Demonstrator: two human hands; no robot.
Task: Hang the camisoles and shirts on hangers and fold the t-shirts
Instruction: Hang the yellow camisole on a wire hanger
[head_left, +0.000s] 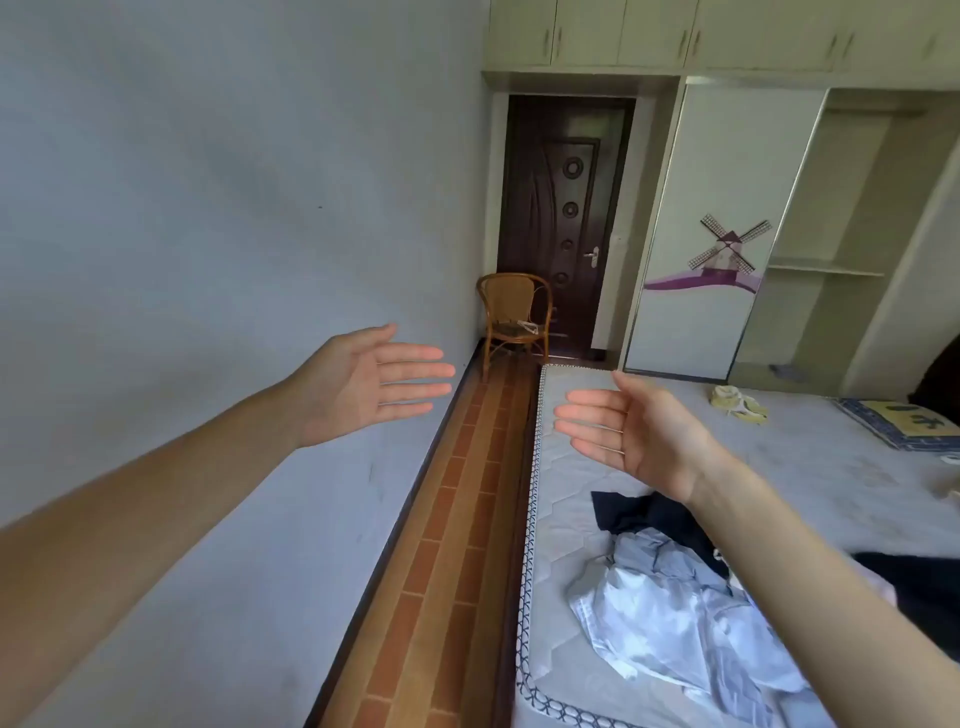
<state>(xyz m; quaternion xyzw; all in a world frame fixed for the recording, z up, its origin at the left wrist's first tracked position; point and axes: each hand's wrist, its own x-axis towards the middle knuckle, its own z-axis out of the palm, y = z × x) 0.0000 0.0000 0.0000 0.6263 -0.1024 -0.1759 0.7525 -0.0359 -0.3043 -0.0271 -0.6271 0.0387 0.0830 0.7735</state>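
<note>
My left hand (369, 384) is stretched out in front of the grey wall, palm turned inward, fingers straight and holding nothing. My right hand (628, 431) faces it over the mattress (566, 467), also flat and holding nothing. Below my right forearm a crumpled pale blue shirt (670, 623) lies on the mattress. A dark navy garment (654, 514) lies partly under it. More dark cloth (914, 587) shows at the right edge, partly hidden by my arm.
A strip of brick-patterned floor (457, 519) runs between wall and bed. A wicker chair (511, 317) stands by a dark door (563, 218). A wardrobe with a sliding panel (717, 182) and open shelves (831, 270) stands beyond the bed. A yellow-white item (737, 402) and a blue-yellow cushion (904, 423) lie on the far mattress.
</note>
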